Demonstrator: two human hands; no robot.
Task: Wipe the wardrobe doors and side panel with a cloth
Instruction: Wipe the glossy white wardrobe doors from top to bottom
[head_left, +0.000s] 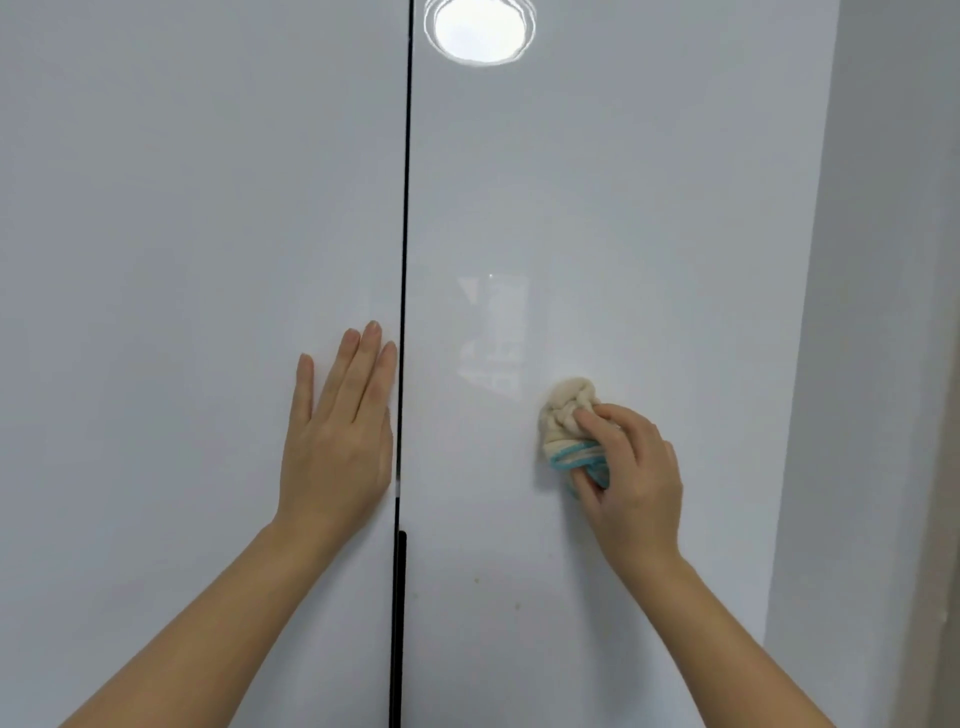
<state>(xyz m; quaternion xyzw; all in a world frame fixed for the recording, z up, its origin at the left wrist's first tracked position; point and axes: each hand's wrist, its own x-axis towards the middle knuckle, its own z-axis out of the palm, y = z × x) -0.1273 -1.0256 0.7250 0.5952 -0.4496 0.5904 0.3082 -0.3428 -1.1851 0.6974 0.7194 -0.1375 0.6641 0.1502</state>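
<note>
1. Left hand (337, 441): I noted it flat, fingers straight, on the left door (182, 208) at its right edge.
2. Right hand (634, 478): pinched the bunched cloth (563, 415) against the mid right door (649, 208); my view lost the cloth's lower part under the fingers.
3. Both doors: cut off above and below.

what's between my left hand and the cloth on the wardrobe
In the head view, the dark gap between the doors runs past the left hand; from there to the cloth is only bare right door.

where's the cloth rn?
Head view, right of centre: the cloth is bunched in the right hand, against the right wardrobe door, right of the door gap.
</note>
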